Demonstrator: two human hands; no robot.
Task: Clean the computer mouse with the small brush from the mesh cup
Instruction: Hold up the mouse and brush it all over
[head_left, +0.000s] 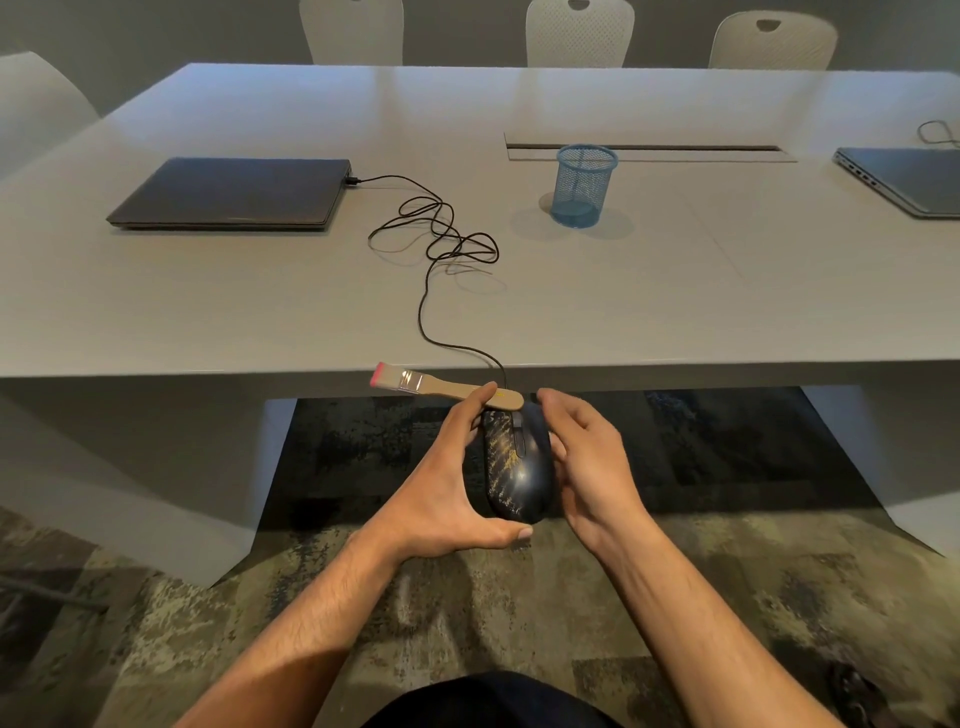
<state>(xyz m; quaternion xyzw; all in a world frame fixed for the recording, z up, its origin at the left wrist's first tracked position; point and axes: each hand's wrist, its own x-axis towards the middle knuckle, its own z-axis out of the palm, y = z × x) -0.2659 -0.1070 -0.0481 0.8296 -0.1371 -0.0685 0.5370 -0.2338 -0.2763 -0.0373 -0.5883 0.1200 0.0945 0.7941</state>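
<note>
Grey table (208, 322) fills the view, white chairs (579, 34) along its far side. Far left: closed dark laptop (228, 195), black cable (436, 244) looping from its port down over the near edge to the mouse (517, 467). Left hand (447, 483) holds mouse and brush (441, 387) together below the table edge, grip curled round both, bristles pointing left. Right hand (587, 457) alongside the mouse, fingers loosely bent, contact unclear. Blue mesh cup (584, 187) upright mid-table. Second laptop (909, 179) far right.
</note>
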